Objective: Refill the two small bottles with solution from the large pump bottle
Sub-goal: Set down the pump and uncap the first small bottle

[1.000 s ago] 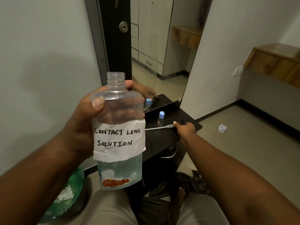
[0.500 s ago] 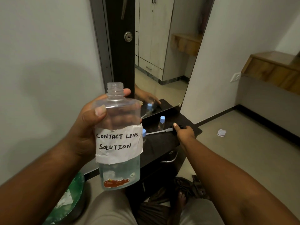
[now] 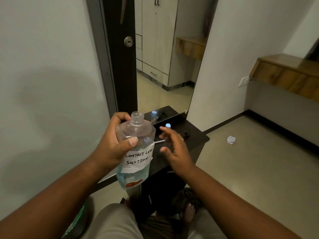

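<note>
Left hand (image 3: 119, 145) wrapped round the upper body of the large bottle (image 3: 135, 150), thumb across its front; bottle tilted a little, held above the front edge of the dark table (image 3: 195, 137). Neck is bare, no pump fitted. Handwritten paper label reads "CONTACT LENS SOLUTION". Pale liquid sits only in the lower part, below the label. Right hand (image 3: 174, 147) empty, fingers spread and relaxed, hovering over the table just right of the bottle, touching nothing. A thin white tube (image 3: 159, 141) lies on the table between bottle and right hand, likely the pump's dip tube; pump head itself hidden or out of sight. One small bottle (image 3: 168, 125), blue cap on, stands upright on the table beyond the right fingertips; its reflection shows in the mirror (image 3: 165, 54) behind. Second small bottle not seen, possibly behind the large one. Judgement: source is opened, but the visible small bottle is capped, so uncapping, filling and recapping both are left.
</note>
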